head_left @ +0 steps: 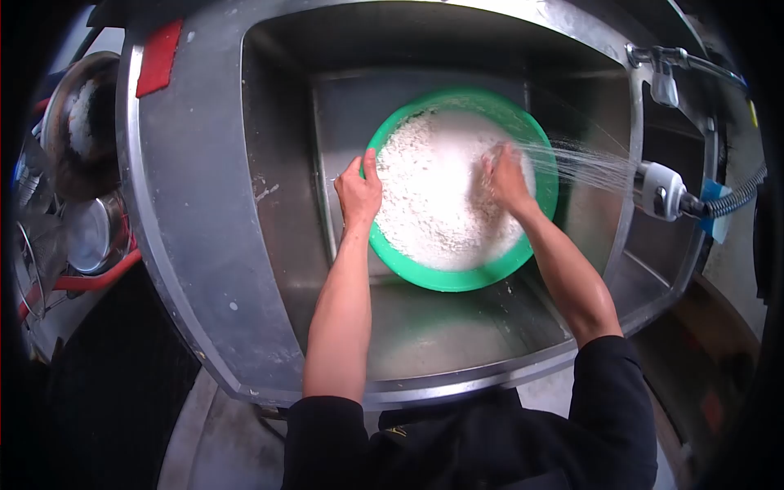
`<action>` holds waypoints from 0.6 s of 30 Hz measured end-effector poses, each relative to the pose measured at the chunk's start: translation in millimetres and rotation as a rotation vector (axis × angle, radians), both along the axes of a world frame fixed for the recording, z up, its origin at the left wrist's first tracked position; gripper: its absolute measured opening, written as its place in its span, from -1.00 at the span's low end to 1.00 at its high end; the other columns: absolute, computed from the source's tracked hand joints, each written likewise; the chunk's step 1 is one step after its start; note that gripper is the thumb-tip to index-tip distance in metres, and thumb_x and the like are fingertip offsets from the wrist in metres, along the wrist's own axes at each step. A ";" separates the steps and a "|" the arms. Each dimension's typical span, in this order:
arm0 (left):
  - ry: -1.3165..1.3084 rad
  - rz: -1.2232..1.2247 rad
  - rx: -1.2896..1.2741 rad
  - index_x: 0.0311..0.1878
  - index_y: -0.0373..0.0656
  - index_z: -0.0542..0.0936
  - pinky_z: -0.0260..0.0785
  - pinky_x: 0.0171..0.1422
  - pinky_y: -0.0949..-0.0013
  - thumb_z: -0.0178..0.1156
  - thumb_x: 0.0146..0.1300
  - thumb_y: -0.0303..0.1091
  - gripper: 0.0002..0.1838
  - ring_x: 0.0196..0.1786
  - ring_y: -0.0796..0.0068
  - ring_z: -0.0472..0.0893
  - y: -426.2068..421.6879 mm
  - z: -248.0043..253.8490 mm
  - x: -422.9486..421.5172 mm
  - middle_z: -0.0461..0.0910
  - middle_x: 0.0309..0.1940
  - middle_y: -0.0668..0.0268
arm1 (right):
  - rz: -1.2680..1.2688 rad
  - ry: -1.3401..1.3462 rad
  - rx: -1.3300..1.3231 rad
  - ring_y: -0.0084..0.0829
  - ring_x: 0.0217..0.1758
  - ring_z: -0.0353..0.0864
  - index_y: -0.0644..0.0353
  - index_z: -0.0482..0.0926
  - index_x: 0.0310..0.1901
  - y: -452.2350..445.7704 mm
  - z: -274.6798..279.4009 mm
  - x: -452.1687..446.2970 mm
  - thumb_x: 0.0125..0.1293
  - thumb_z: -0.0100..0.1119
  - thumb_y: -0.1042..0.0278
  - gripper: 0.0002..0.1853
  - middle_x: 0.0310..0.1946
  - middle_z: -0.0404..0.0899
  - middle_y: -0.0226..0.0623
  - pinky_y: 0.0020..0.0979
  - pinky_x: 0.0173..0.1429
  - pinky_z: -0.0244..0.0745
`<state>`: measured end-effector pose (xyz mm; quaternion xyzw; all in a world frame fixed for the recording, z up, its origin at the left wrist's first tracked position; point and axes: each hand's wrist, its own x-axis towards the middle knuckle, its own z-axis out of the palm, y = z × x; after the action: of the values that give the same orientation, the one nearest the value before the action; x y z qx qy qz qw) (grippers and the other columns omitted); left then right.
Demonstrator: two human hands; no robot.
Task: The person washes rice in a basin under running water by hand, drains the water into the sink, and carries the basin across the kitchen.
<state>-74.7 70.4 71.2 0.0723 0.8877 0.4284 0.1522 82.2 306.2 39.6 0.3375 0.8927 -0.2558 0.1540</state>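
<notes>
A round green basin (pixel 461 280) sits in the sink, filled with white grains that look like rice (pixel 416 204) in cloudy water. My left hand (pixel 359 192) grips the basin's left rim, with the thumb up over the edge. On the right side of the basin, my right hand (pixel 508 180) is down at the rice, bent at the wrist. Motion and the wet grains blur its fingers, so their closure is unclear. From the right, a spray head (pixel 660 191) sends several thin jets of water into the basin near my right hand.
The steel sink (pixel 457 359) has raised walls around the basin. A red cloth-like piece (pixel 159 59) lies on the left ledge. Pans and a metal pot (pixel 91 235) stand on a red-framed rack at left. A ribbed hose (pixel 739 192) feeds the spray head.
</notes>
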 end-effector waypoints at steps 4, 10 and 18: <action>-0.071 -0.034 0.045 -0.46 -0.33 0.46 0.26 -0.34 0.01 -0.03 0.46 0.06 -0.42 -0.56 -0.10 0.39 0.8 6.3 -2.0 0.38 -0.70 -0.04 | -0.025 -0.171 -0.201 0.07 0.23 0.40 0.31 0.42 0.20 -21.8 -17.1 -99.8 0.42 -0.10 -0.06 -0.42 -0.03 0.50 0.22 0.18 0.31 0.27; -0.091 0.044 0.066 -0.45 -0.32 0.49 0.29 -0.33 0.05 0.00 0.45 0.07 -0.42 -0.59 0.04 0.39 1.6 2.4 0.1 0.37 -0.72 0.01 | 0.480 0.066 -0.002 -0.02 0.48 0.15 0.04 0.68 -0.14 -70.7 36.1 -21.1 0.35 0.03 -0.01 -0.65 0.25 0.41 -0.16 0.23 0.48 -0.09; -0.054 0.036 0.011 -0.45 -0.33 0.50 0.29 -0.33 0.04 0.01 0.44 0.05 -0.43 -0.57 -0.07 0.39 -3.5 -2.1 7.6 0.40 -0.70 -0.04 | 0.540 -0.391 -0.057 0.03 0.20 0.47 0.08 0.68 -0.11 -44.3 -36.8 -43.7 0.16 0.12 0.09 -0.65 -0.05 0.60 0.02 0.27 0.48 -0.17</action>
<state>-67.1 66.9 69.0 0.0453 0.8822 0.4376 0.1680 38.5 261.9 2.8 0.1272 0.8958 -0.1612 0.3942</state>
